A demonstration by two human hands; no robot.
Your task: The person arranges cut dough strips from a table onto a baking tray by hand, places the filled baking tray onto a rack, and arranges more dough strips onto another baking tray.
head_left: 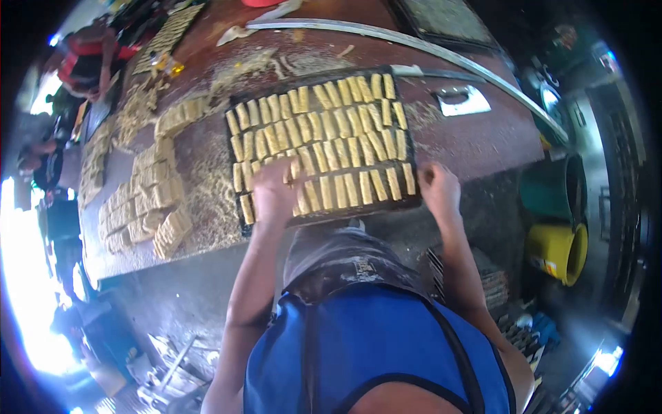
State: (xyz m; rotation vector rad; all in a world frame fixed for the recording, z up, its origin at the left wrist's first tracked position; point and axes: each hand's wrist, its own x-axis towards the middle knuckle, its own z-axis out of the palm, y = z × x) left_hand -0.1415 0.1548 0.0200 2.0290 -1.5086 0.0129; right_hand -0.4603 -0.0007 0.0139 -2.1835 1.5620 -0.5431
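Golden dough sticks (334, 124) fill the dark tray (358, 214); left hand (274, 191) above.

The table (476, 148) is seen from the wearer's head, close above, facing forward and steeply down.

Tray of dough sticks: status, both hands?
Left hand over near-left dough sticks, partly hiding them. Right hand curled, just right of tray. Sticks in four rows. Scraper off the tray.
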